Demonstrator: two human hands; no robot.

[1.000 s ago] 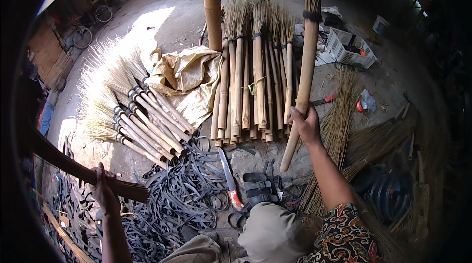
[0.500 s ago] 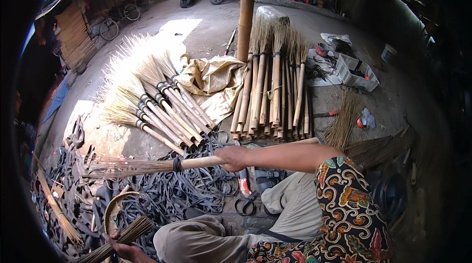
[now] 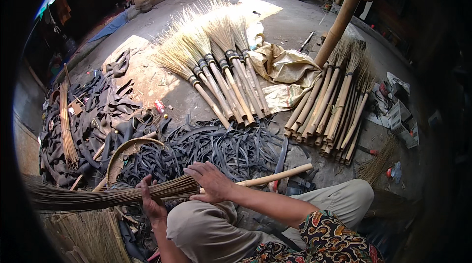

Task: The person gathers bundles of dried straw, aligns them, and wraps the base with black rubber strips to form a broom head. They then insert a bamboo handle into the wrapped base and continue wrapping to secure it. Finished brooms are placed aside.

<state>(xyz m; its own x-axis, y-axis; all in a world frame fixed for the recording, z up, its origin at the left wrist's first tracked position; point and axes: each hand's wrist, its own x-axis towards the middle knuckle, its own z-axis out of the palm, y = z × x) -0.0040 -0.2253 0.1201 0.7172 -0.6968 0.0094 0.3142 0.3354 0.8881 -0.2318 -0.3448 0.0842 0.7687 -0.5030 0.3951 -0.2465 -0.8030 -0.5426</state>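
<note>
A long bundle of dark stiff bristles (image 3: 105, 195) lies across in front of me, its cut ends toward my right. My left hand (image 3: 154, 203) wraps the bundle from below, with thumb and fingers on either side. My right hand (image 3: 211, 182) is flat against the bundle's cut ends, fingers stretched out and pointing up left. From behind the right hand a pale bamboo handle (image 3: 278, 174) sticks out to the right over my leg. Its left end is hidden behind the bundle and hand.
Black rubber strips (image 3: 221, 147) heap beyond my knees, with a round woven basket (image 3: 118, 157) beside them. Finished brooms (image 3: 223, 86) fan out ahead; more bamboo-handled brooms (image 3: 327, 108) lean by a post (image 3: 339, 27). A knife (image 3: 281, 157) lies near my leg. Loose bristles (image 3: 86, 236) lie lower left.
My right hand has let go of the broom handle and come to the bundle's cut ends. My left hand has raised the bundle from the lower left. The view has swung left.
</note>
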